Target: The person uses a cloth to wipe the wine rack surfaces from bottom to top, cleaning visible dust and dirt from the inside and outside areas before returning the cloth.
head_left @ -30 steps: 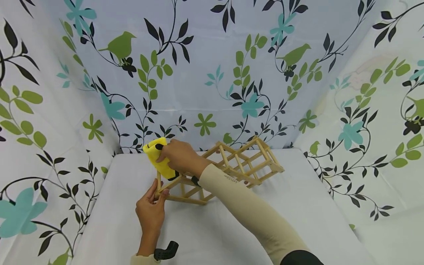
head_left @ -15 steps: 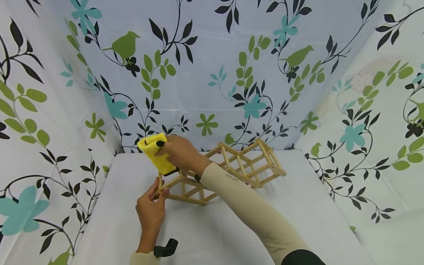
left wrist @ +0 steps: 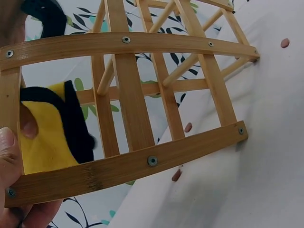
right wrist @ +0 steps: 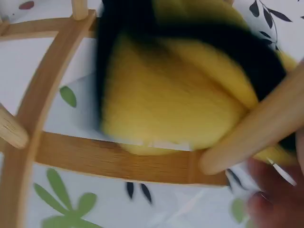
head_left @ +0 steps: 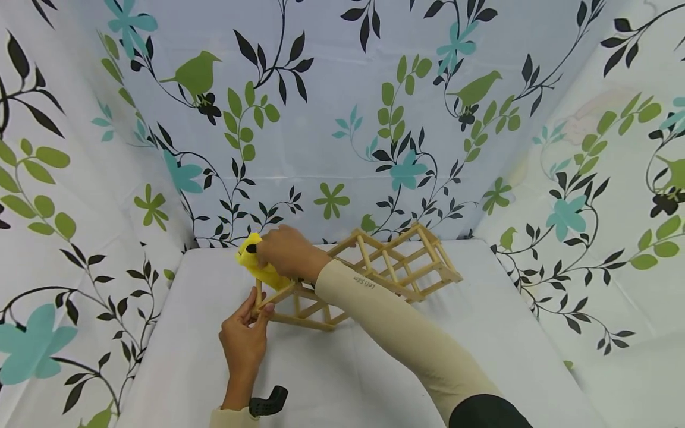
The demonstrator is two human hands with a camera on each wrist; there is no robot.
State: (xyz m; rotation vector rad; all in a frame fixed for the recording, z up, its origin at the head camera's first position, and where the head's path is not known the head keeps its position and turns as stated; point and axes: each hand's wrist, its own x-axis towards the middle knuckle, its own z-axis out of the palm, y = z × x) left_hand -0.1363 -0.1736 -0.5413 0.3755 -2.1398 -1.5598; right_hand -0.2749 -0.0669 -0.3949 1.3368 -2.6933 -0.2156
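My left hand point(head_left: 243, 342) grips the near left end of a wooden slatted rack point(head_left: 302, 323), thumb and fingers around its end slat. A yellow cloth point(head_left: 269, 277) with black edging is bunched in my right hand point(head_left: 289, 252), against the rack's left end. In the left wrist view, the cloth point(left wrist: 47, 137) shows through the opening between the slats point(left wrist: 118, 171), with a right fingertip on it. Blurred in the right wrist view, the cloth point(right wrist: 166, 95) lies along a slat and a round dowel point(right wrist: 256, 118). My right palm hides part of the cloth.
The rack's zigzag frame extends right and back to its far end point(head_left: 428, 261) on a white-covered table point(head_left: 374, 368). Printed curtains point(head_left: 342, 119) enclose the back and sides. Small reddish-brown spots point(left wrist: 285, 43) dot the white surface in the left wrist view.
My right hand lifted the cloth slightly up and left, then brought it back down to the rack's end, where it is more bunched. My left hand has kept its grip.
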